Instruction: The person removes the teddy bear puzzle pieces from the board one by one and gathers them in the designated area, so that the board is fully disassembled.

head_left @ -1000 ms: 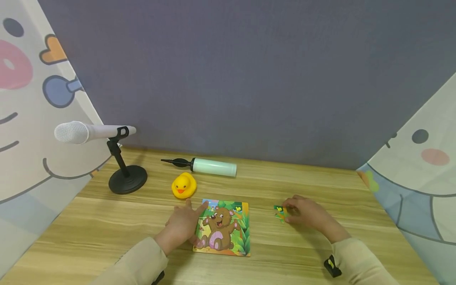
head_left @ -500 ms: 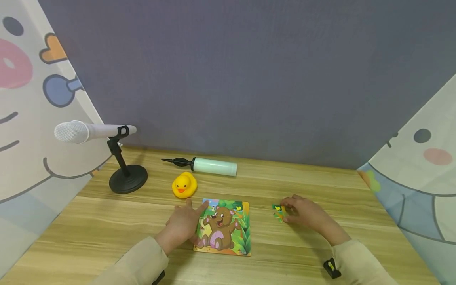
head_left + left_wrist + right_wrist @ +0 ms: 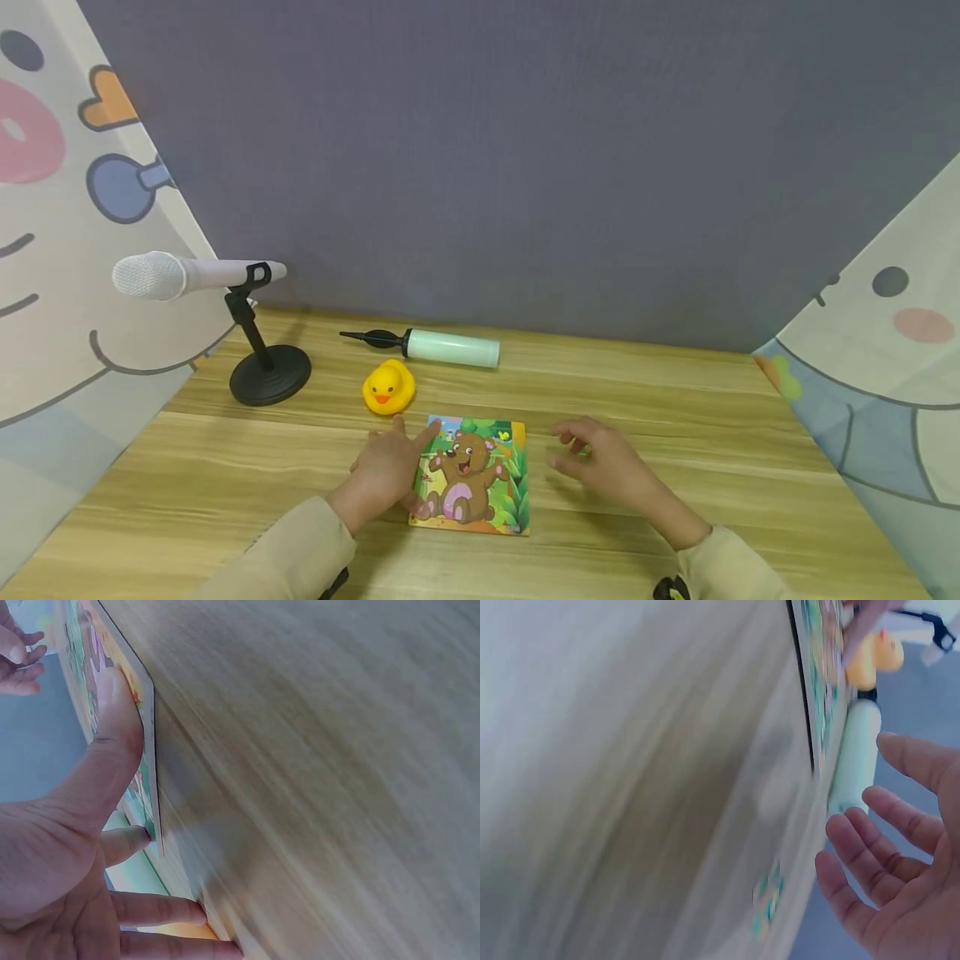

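A square bear jigsaw puzzle (image 3: 472,479) lies flat on the wooden table. My left hand (image 3: 382,471) rests along its left side; in the left wrist view, the thumb (image 3: 121,712) and index fingertip lie on the puzzle, while other fingers touch the wood. My right hand (image 3: 611,467) hovers to the right of the puzzle, apart from it, fingers loosely bent and holding nothing. Below that hand, the right wrist view shows a small green-and-orange puzzle piece (image 3: 767,896), blurred, on the table. The hand and forearm hide this piece in the head view.
A yellow rubber duck (image 3: 388,387) sits just behind my left hand. Farther back lies a pale green hand pump (image 3: 450,348). A white microphone (image 3: 153,277) on a black stand (image 3: 270,375) stands at the left. A grey panel (image 3: 525,167) closes off the back.
My right hand has let go of the small puzzle piece and moved left toward the puzzle. The left hand has stayed in place on the puzzle's left side.
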Action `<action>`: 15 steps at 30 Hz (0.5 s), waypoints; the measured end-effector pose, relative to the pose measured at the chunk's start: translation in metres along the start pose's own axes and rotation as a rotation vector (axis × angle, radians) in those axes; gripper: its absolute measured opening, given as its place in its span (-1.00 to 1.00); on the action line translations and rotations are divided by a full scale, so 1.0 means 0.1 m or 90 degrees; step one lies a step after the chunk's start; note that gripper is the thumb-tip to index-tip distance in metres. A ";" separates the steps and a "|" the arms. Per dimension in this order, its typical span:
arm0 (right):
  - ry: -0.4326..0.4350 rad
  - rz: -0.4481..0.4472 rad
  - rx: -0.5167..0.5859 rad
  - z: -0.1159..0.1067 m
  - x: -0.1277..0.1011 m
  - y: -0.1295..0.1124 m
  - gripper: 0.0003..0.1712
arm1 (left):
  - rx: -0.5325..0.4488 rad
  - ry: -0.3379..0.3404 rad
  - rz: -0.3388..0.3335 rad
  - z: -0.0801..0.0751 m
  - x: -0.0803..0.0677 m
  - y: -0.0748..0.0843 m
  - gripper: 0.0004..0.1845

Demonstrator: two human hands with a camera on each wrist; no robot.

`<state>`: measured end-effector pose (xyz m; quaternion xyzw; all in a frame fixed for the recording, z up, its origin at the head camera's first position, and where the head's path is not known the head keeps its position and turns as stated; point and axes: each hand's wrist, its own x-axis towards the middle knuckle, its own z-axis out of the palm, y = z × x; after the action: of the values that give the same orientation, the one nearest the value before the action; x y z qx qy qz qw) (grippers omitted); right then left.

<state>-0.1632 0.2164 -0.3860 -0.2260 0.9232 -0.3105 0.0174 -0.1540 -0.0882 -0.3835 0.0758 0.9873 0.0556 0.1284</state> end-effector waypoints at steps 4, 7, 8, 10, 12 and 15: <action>-0.032 0.021 0.055 0.15 0.03 -0.13 -0.57 | -0.005 -0.004 0.000 0.00 0.00 0.00 0.28; -0.044 0.026 0.043 0.25 0.04 -0.20 -0.51 | -0.005 -0.005 0.002 0.00 0.00 0.00 0.28; -0.046 0.027 0.029 0.28 0.05 -0.23 -0.49 | -0.005 -0.005 0.001 0.00 0.00 0.00 0.28; -0.049 0.034 -0.013 0.34 0.06 -0.27 -0.45 | -0.001 -0.005 0.000 0.00 0.00 0.00 0.28; -0.051 0.038 -0.059 0.39 0.07 -0.31 -0.41 | 0.005 -0.005 -0.002 0.00 0.00 0.00 0.28; -0.052 0.037 -0.116 0.43 0.08 -0.36 -0.38 | 0.014 -0.006 -0.006 0.00 0.00 0.01 0.28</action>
<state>-0.1486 0.1633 -0.3994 -0.2125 0.9523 -0.2149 0.0430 -0.1539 -0.0875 -0.3832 0.0730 0.9875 0.0435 0.1325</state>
